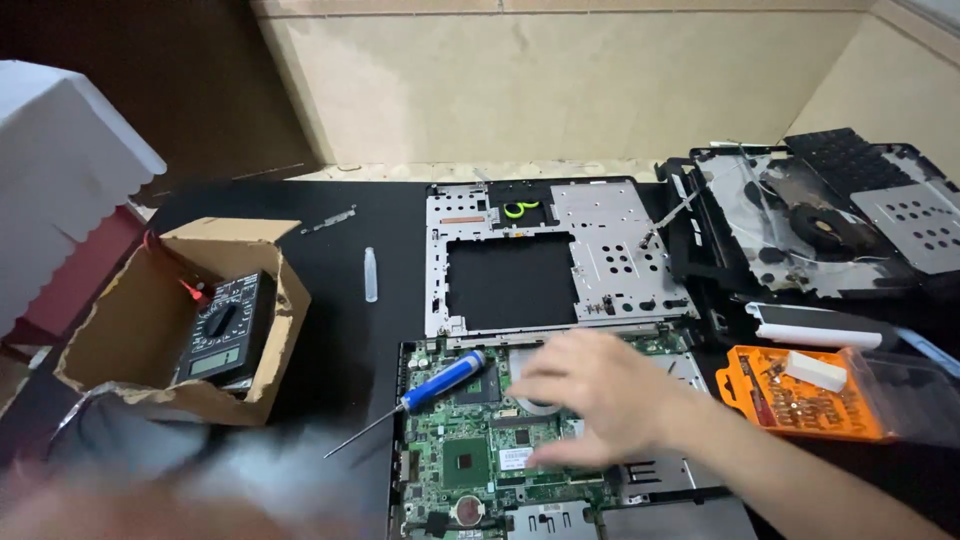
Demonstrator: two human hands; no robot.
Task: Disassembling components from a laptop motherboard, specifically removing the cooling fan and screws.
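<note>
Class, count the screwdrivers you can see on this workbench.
1: a blue-handled screwdriver lying across the circuit board's left edge, beside the right hand. Others may be hidden in the orange case.

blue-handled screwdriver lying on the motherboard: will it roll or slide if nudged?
The screwdriver probably rolls easily: its handle looks round and rests half on the motherboard, thin shaft overhanging the black table. Likely light and stiff. The right hand lies close beside its handle.
</note>
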